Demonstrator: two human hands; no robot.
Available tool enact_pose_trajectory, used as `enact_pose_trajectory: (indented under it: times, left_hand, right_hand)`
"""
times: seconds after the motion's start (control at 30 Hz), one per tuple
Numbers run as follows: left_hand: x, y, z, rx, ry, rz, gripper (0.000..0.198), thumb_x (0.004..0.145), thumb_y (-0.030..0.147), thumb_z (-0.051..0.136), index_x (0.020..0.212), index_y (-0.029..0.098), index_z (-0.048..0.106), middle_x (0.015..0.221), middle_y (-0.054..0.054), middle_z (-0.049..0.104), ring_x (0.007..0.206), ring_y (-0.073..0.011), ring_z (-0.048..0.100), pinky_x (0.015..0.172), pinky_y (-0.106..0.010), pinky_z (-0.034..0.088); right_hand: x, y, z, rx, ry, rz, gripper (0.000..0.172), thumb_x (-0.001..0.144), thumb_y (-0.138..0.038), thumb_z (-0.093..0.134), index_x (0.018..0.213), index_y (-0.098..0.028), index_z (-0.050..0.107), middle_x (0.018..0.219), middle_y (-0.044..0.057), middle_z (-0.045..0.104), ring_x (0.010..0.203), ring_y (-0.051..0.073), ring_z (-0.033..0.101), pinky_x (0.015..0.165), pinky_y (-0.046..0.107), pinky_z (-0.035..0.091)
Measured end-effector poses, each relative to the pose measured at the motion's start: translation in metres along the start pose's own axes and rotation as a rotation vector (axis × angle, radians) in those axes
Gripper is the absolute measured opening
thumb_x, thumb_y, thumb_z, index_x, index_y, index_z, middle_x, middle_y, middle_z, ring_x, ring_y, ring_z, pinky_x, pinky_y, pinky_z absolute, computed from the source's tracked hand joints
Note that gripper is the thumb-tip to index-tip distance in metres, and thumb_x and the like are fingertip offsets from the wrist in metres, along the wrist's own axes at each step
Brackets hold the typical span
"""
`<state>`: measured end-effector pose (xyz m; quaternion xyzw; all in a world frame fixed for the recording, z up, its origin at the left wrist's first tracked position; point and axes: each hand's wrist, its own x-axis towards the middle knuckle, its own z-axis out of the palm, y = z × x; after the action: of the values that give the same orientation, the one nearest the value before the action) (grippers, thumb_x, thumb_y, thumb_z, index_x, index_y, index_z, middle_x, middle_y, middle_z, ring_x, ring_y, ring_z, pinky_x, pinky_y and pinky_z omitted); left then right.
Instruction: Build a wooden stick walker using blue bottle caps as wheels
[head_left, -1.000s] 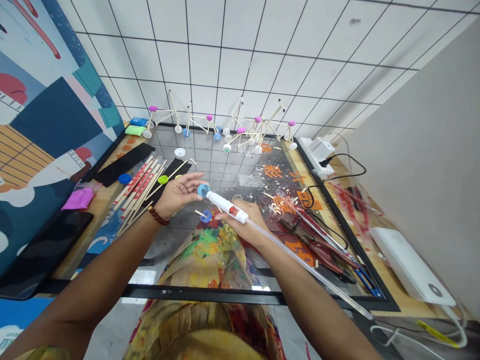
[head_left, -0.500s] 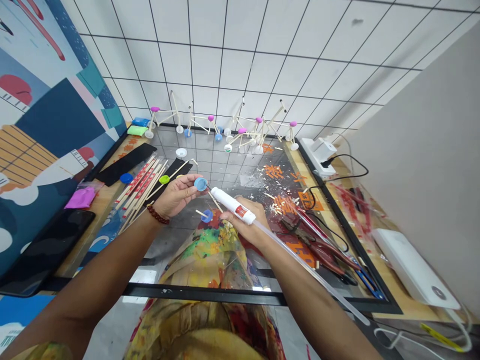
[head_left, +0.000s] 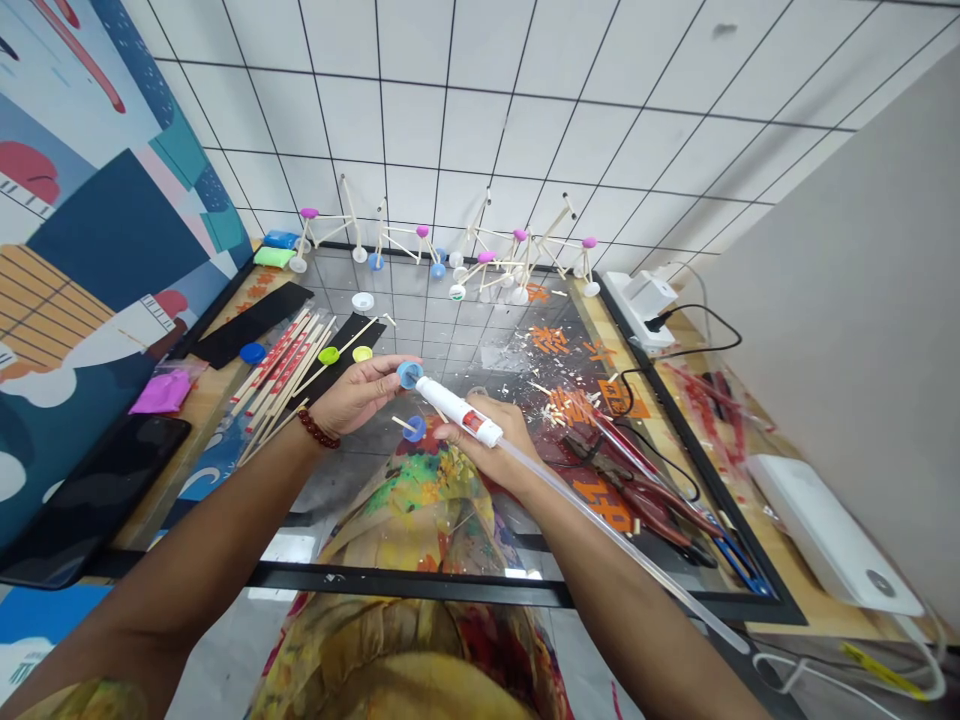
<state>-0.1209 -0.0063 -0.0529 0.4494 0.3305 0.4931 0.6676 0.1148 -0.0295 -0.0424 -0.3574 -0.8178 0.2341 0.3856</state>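
Left hand (head_left: 358,392): grip pinching one light-blue cap (head_left: 409,375), raised above the bench (head_left: 330,475). Right hand (head_left: 501,440): grip wrapped around one white glue gun (head_left: 454,408), tip at the cap's hollow, contact unclear; clear stick (head_left: 622,546) at its rear. Nearby: darker blue cap (head_left: 417,430) with short stick (head_left: 403,425). Farther right: pliers (head_left: 651,498).

Pliers (head_left: 654,502), wooden sticks (head_left: 279,370) and stick models (head_left: 486,257) mark a craft workspace.
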Motion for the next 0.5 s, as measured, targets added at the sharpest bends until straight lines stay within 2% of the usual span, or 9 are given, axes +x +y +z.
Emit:
enact_pose_trajectory:
  times: [0.2, 0.5]
  left_hand:
    - [0.0011, -0.0023, -0.0034, 0.015, -0.027, 0.023, 0.035, 0.074, 0.031, 0.083, 0.106, 0.019, 0.077, 0.101, -0.007, 0.074, 0.09, -0.0152, 0.065, 0.084, -0.027, 0.05]
    - [0.0012, -0.0057, -0.0064, 0.09, -0.039, 0.071, 0.035, 0.073, 0.031, 0.083, 0.105, 0.018, 0.077, 0.099, -0.008, 0.074, 0.095, -0.0179, 0.064, 0.088, -0.03, 0.048]
  right_hand:
    - [-0.0012, 0.0038, 0.0025, -0.003, 0.016, -0.021, 0.052, 0.089, -0.064, 0.058, 0.064, -0.022, 0.041, 0.059, -0.004, 0.045, 0.052, 0.01, 0.04, 0.053, 0.027, 0.03]
    - [-0.0024, 0.0098, 0.0042, -0.044, 0.013, -0.059, 0.052, 0.089, -0.064, 0.057, 0.063, -0.022, 0.04, 0.057, -0.004, 0.046, 0.051, 0.011, 0.041, 0.052, 0.028, 0.029]
